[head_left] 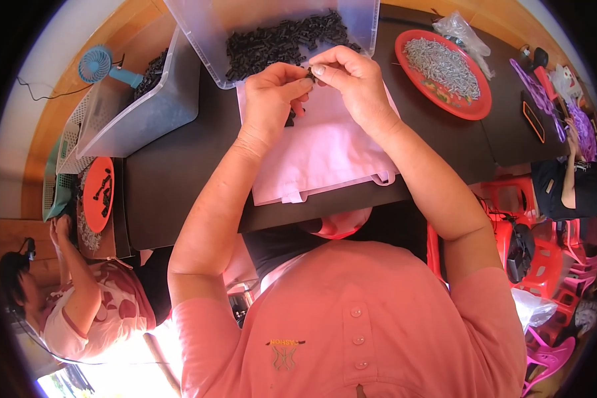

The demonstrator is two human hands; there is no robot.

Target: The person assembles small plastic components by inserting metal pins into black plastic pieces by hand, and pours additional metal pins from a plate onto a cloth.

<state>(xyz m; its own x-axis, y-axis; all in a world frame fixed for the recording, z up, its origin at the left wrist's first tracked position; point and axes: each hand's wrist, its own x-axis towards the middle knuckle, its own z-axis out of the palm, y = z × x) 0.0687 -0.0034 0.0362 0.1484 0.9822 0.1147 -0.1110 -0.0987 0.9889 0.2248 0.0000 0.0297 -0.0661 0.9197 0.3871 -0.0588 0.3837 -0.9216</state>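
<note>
My left hand [272, 96] and my right hand [351, 79] meet above a pink cloth bag [325, 156] that lies on the dark table. Between the fingertips of both hands is a small dark part [310, 74], mostly hidden by the fingers. Another black piece [290, 118] shows beneath my left hand, partly covered by it. Just beyond my hands a clear plastic bin [205, 40] holds many small black plastic parts [282, 43]. Both hands are closed in a pinch.
At right, a red round tray [404, 63] holds many small silvery screw-like pieces [441, 66]. A second bin [159, 106] and a blue fan [96, 64] stand left. A co-worker [99, 298] sits by an orange plate [106, 172]. A phone [532, 121] lies far right.
</note>
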